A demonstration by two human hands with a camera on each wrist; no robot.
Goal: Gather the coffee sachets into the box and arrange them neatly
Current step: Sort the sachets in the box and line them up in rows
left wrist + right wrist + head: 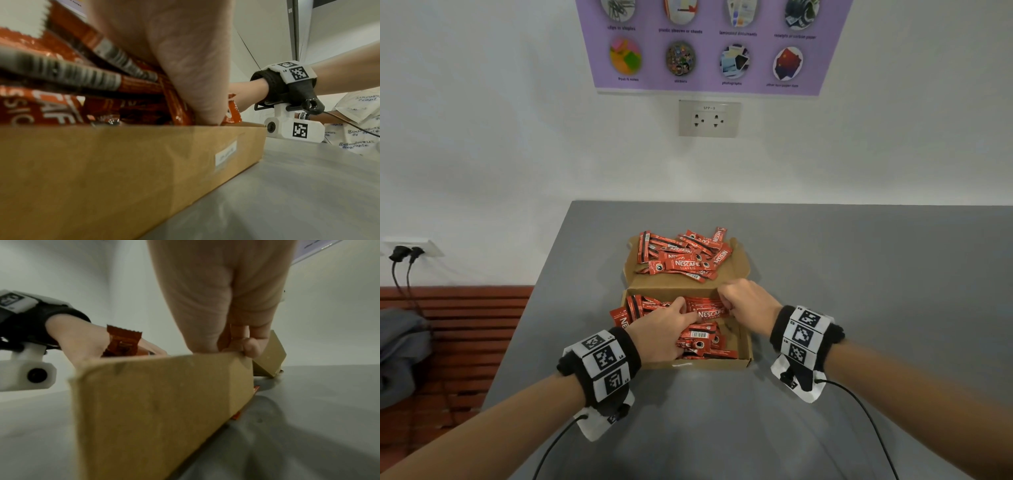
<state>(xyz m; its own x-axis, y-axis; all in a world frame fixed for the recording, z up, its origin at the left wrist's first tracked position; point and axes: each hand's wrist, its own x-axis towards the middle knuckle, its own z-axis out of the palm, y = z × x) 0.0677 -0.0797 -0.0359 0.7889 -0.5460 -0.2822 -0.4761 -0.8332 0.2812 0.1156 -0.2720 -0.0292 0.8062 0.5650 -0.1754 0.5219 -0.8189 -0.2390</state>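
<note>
A brown cardboard box (709, 364) lies open on the grey table (859, 274), its lid (738, 272) folded flat on the far side. Red Nescafe coffee sachets (681, 262) are heaped loosely on the lid, and more sachets (705, 339) fill the box base. My left hand (664, 329) is down in the base, with fingers curled around a bunch of sachets (51, 48); one sachet (123, 340) sticks up beside its thumb. My right hand (746, 298) is curled at the far right of the base, gripping sachet ends by the box wall (160, 394).
The table's left edge (530, 301) drops to a red slatted bench (465, 325) with a grey cloth (400, 349). A wall socket (709, 118) and a purple poster (709, 44) hang behind. Cables (859, 404) trail from both wrists over the near table.
</note>
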